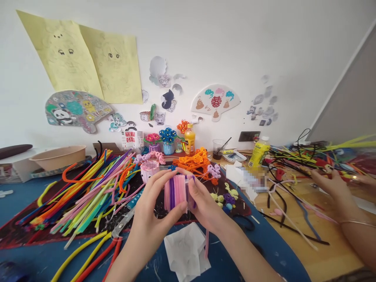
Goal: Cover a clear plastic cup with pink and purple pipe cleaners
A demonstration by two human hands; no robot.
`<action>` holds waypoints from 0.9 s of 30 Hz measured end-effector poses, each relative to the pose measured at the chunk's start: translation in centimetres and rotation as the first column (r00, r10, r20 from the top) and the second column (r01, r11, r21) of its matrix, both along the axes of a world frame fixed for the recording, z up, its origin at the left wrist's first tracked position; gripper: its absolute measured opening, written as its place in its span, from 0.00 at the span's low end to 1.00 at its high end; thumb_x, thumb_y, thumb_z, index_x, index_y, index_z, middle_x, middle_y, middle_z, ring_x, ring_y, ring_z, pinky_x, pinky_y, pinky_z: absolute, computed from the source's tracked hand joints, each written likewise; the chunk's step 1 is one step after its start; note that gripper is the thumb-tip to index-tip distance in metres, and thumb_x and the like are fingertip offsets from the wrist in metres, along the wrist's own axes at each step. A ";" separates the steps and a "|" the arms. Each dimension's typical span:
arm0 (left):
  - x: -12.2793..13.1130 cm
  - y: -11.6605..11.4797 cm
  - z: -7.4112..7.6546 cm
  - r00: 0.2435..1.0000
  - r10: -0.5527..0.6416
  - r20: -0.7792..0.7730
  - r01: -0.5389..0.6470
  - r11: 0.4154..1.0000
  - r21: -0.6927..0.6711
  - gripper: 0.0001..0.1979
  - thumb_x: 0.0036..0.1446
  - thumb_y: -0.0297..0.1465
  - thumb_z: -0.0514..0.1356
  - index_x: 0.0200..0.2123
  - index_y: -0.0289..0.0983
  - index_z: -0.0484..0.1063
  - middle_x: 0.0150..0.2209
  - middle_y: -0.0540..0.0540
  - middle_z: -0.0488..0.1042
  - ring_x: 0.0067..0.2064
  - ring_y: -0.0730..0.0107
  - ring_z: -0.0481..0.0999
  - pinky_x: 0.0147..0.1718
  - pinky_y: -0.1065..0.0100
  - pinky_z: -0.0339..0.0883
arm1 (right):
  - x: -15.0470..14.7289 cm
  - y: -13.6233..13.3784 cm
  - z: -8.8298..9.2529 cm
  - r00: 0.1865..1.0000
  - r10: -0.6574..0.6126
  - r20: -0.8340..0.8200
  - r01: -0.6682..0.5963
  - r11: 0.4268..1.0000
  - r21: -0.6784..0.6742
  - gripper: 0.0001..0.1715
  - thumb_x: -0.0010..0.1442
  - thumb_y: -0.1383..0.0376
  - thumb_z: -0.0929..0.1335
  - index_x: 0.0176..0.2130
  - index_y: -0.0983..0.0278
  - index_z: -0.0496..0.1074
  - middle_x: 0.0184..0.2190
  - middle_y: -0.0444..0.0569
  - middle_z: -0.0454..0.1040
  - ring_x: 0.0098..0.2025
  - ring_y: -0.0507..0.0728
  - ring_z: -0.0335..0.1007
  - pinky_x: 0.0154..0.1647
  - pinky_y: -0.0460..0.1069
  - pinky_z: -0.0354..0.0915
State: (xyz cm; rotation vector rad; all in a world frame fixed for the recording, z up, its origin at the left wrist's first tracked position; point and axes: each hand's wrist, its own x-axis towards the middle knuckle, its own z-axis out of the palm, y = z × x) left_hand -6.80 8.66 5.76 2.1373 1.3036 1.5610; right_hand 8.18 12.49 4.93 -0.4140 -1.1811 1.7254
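A small pot-like piece made of pink and purple pipe cleaners point(177, 192) is held upright over the table, its strips running vertically. My left hand point(151, 201) curls around its left side, with the thumb across the lower front. My right hand point(207, 207) grips its right side, thumb near the top edge. The far side of the piece is hidden. A pink pipe cleaner point(206, 244) hangs below my right hand. Underneath lies a crumpled white paper point(186, 250). A finished-looking pink pot point(149, 170) stands just behind my left fingers.
Many colourful pipe cleaners point(88, 196) lie at left, beside red-handled pliers point(119, 229). Orange pipe-cleaner flowers point(192, 162), an orange bottle point(189, 140) and a plastic cup point(217, 149) stand behind. Another person's hands point(335, 188) work at right, near a yellow bottle point(259, 152).
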 end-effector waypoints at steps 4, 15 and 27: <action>-0.4 -0.1 0.5 0.992 0.077 -0.102 -0.067 0.993 0.099 0.20 0.60 0.33 0.62 0.55 0.50 0.66 0.56 0.49 0.70 0.59 0.65 0.68 0.57 0.64 0.63 | 0.1 0.3 -0.2 1.000 -0.023 0.010 0.023 0.999 0.046 0.29 0.63 0.46 0.66 0.59 0.55 0.66 0.56 0.50 0.71 0.57 0.61 0.68 0.56 0.56 0.65; -0.4 0.0 0.9 0.979 0.095 -0.181 -0.053 0.973 0.223 0.16 0.59 0.28 0.62 0.50 0.45 0.72 0.48 0.48 0.75 0.50 0.65 0.72 0.48 0.65 0.66 | 0.1 0.5 -0.8 0.992 -0.077 0.100 0.069 0.994 0.084 0.25 0.63 0.46 0.65 0.54 0.55 0.69 0.50 0.49 0.73 0.51 0.60 0.72 0.51 0.54 0.67; 0.0 -0.1 0.8 0.991 0.093 -0.098 -0.069 0.973 0.220 0.12 0.57 0.29 0.65 0.45 0.43 0.75 0.43 0.48 0.78 0.44 0.66 0.75 0.43 0.65 0.70 | -0.1 0.5 -0.9 0.990 -0.108 0.095 0.100 0.991 0.091 0.23 0.62 0.46 0.67 0.51 0.54 0.70 0.49 0.47 0.72 0.52 0.58 0.69 0.55 0.52 0.63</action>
